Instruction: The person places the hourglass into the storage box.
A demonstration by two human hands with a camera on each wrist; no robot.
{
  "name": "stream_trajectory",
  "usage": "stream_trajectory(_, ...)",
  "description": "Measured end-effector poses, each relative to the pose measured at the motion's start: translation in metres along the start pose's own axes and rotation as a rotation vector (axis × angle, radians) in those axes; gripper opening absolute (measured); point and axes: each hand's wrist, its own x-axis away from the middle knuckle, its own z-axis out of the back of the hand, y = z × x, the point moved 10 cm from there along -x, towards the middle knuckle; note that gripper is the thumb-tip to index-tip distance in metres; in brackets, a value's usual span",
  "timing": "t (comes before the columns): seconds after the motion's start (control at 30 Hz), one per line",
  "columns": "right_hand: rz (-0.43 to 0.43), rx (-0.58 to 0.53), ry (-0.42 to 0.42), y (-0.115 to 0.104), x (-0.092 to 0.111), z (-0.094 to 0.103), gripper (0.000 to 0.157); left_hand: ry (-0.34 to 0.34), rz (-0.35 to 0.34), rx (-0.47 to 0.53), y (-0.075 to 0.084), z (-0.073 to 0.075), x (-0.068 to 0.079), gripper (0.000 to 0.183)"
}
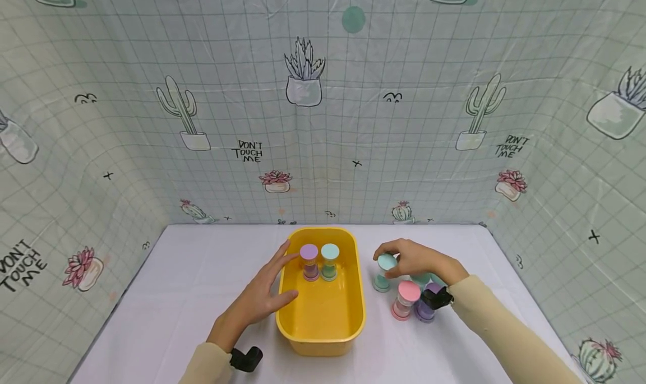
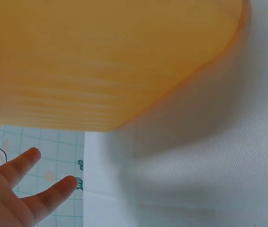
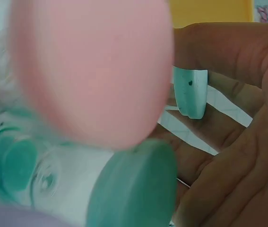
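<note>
On worktop (image 1: 202,277), grips timer (image 1: 382,281) by cap (image 1: 387,261) with right fingers (image 3: 219,130), likely for control; spreads left fingers (image 2: 20,166) beside tub (image 1: 320,317), perhaps for steadying.

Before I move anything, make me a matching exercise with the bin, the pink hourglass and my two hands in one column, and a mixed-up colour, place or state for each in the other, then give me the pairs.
Column one:
1. Bin
2. Pink hourglass
3. Left hand
4. Right hand

Column two:
A. Grips a teal hourglass
B. Fingers spread, at the bin's left side
C. Yellow all over
D. Standing upright, right of the bin

Pairs: 1-C, 2-D, 3-B, 4-A
</note>
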Motion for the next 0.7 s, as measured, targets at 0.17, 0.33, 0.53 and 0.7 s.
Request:
stream_trajectory(0.17, 0.004, -0.043, 0.032, -0.006, -0.002, 0.006, 0.040, 0.009, -0.018, 0.022, 0.001, 0.001, 0.001, 0.072)
stream_trajectory(0.33, -0.013, -0.079, 0.089, -0.017, 0.000, 0.017, 0.041, 0.015, -0.001, 0.029, 0.000, 0.000, 0.000, 0.073)
stream_trajectory(0.53, -0.021, -0.088, 0.191, -0.032, 0.007, 0.029, 0.045, 0.030, -0.007, 0.082, 0.000, -0.001, 0.000, 0.073)
stream_trajectory(0.7, -0.031, -0.067, 0.263, -0.045, 0.013, 0.040, 0.051, 0.039, -0.015, 0.113, -0.001, -0.002, 0.000, 0.072)
